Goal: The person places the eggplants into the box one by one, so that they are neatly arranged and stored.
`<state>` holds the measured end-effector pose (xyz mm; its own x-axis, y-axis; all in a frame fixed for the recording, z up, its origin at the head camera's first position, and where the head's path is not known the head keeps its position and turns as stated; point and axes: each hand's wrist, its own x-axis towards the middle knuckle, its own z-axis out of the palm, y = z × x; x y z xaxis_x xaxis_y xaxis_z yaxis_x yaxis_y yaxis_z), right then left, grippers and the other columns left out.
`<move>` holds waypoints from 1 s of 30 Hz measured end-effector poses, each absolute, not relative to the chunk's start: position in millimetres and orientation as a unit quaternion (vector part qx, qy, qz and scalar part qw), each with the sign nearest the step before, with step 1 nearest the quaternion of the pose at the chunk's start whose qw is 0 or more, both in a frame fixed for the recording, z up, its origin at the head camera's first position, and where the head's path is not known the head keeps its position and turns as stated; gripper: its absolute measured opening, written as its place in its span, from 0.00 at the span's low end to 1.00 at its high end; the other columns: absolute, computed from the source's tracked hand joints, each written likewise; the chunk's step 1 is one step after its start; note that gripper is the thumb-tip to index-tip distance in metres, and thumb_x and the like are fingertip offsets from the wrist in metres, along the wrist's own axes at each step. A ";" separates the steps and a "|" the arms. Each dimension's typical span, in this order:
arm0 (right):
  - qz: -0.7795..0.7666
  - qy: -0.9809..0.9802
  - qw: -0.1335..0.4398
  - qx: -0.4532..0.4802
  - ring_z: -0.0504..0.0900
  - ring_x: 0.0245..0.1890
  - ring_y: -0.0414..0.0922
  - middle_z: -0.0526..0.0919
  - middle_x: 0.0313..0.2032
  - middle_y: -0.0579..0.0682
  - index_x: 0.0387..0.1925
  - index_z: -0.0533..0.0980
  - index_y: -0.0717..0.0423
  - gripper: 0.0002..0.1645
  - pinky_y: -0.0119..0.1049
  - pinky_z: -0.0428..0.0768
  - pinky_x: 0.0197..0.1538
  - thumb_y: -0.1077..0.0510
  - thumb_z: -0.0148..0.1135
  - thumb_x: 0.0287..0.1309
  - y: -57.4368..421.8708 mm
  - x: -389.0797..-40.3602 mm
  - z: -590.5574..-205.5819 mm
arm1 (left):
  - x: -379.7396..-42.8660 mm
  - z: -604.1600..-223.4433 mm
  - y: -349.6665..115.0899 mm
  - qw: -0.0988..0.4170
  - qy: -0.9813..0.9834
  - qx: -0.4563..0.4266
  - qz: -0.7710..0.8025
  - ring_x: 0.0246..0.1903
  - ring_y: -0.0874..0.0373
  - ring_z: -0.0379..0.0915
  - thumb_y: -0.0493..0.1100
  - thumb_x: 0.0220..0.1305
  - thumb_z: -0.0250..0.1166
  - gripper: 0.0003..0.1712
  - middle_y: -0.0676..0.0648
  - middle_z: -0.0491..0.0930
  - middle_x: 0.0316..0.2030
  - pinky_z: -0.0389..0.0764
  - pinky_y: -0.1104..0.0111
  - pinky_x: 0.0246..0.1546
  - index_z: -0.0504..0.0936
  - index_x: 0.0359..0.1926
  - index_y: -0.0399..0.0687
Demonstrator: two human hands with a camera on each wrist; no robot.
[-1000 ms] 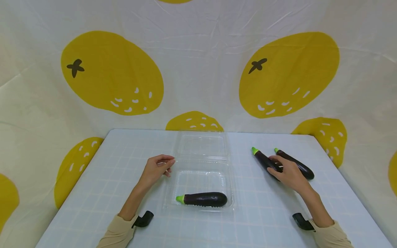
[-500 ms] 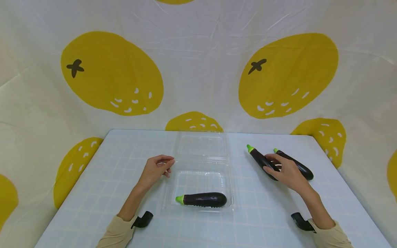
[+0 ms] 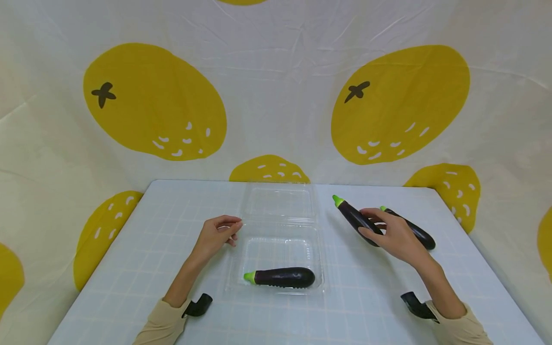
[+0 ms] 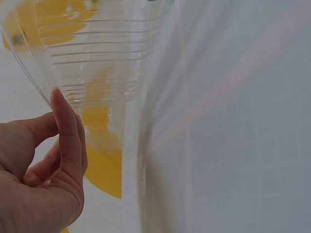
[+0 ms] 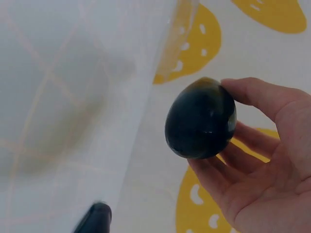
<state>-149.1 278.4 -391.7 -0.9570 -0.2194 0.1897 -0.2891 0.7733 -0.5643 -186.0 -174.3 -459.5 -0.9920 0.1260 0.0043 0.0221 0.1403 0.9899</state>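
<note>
My right hand (image 3: 392,235) grips a dark purple eggplant (image 3: 356,218) between thumb and fingers, its green stem end tilted up to the far left. The right wrist view shows the rounded end of the eggplant (image 5: 201,119) held above the table. My left hand (image 3: 219,231) pinches the left rim of a clear plastic clamshell container (image 3: 318,254), whose lid (image 3: 280,201) lies open toward the back. In the left wrist view, the fingertips (image 4: 59,97) are right at the container's edge (image 4: 34,77). Another eggplant (image 3: 284,277) lies across the front of the container, stem to the left.
A third eggplant (image 3: 420,233) lies on the table to the right, partly hidden behind my right hand. The table (image 3: 129,249) has a pale checked cover. Behind it hangs a white cloth (image 3: 276,96) with large yellow fruit prints.
My right hand has lifted its eggplant and carried it leftward, away from the one lying at the right. The left hand and the container have stayed in place.
</note>
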 end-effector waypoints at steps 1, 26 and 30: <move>0.310 -0.939 0.055 0.138 0.82 0.52 0.58 0.83 0.54 0.61 0.63 0.76 0.62 0.30 0.59 0.82 0.56 0.53 0.73 0.64 276.6 -148.5 -389.8 | -186.0 -459.4 -174.2 0.040 0.754 0.049 0.654 0.26 0.53 0.80 0.39 0.69 0.70 0.18 0.26 0.82 0.42 0.87 0.69 0.28 0.83 0.53 0.28; 0.309 -0.927 0.056 0.205 0.84 0.49 0.52 0.84 0.55 0.56 0.62 0.77 0.59 0.28 0.50 0.86 0.51 0.59 0.74 0.61 234.1 -139.7 -371.5 | -186.2 -460.4 -174.3 0.040 0.757 0.045 0.651 0.26 0.55 0.80 0.40 0.69 0.70 0.19 0.27 0.82 0.42 0.87 0.68 0.28 0.83 0.53 0.29; 0.306 -0.924 0.054 0.221 0.84 0.48 0.51 0.84 0.55 0.55 0.62 0.77 0.60 0.28 0.44 0.86 0.48 0.62 0.74 0.60 227.1 -140.7 -372.1 | -187.2 -460.4 -174.3 0.039 0.756 0.047 0.652 0.25 0.57 0.79 0.40 0.69 0.70 0.19 0.27 0.82 0.42 0.87 0.68 0.28 0.83 0.53 0.28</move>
